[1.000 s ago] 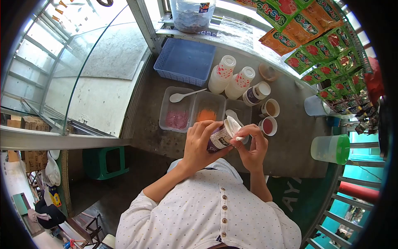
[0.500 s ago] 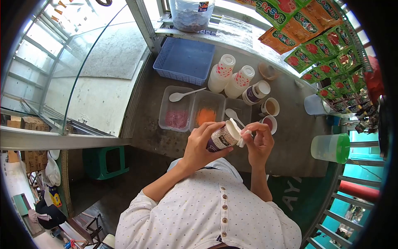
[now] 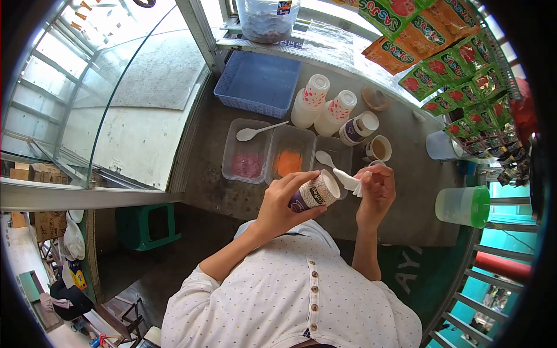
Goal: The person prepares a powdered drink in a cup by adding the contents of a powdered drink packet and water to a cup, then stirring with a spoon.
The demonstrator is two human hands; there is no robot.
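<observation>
My left hand is wrapped round a paper coffee cup, which is tilted with its mouth toward the right. In my right hand, a crumpled white tissue is pinched between the fingers, apart from the cup's rim. Beyond the hands are clear plastic tubs: one with pink powder and a white spoon across it, one with orange powder, and one with another white spoon. A cup of brown liquid stands behind my right hand, which mostly hides another cup.
At the back stand a blue basket, stacked white cups and more stacked coffee cups. A green-lidded container is on the right, under hanging drink sachets. A glass case borders the left side.
My right hand has moved right with the tissue, away from the cup's mouth, and now covers most of the cup with red contents. The left hand stays nearly in place.
</observation>
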